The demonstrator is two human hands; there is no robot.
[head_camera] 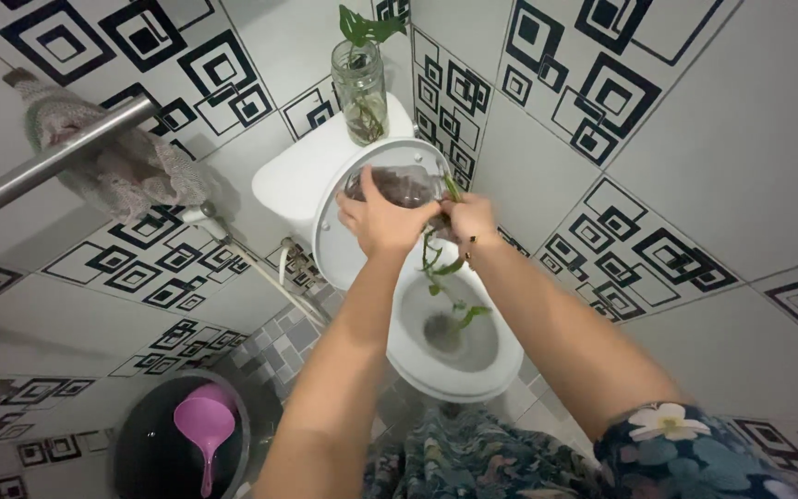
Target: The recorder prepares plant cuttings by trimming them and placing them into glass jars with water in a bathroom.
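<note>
My left hand [379, 220] grips a clear glass jar [404, 185] holding murky brownish water, tipped on its side over the open white toilet bowl [501, 365]. My right hand [469, 222] is closed at the jar's mouth on the stems of a green vine plant [443, 268], whose leaves dangle toward the bowl. Water sits in the bottom of the bowl. The toilet lid [336, 242] stands raised behind my hands.
A second glass jar with a green plant [360, 91] stands on the white tank [293, 180]. A dark bucket [140, 453] with a purple dipper [205, 423] is at lower left. A metal rail with a cloth [113, 171] crosses the tiled left wall.
</note>
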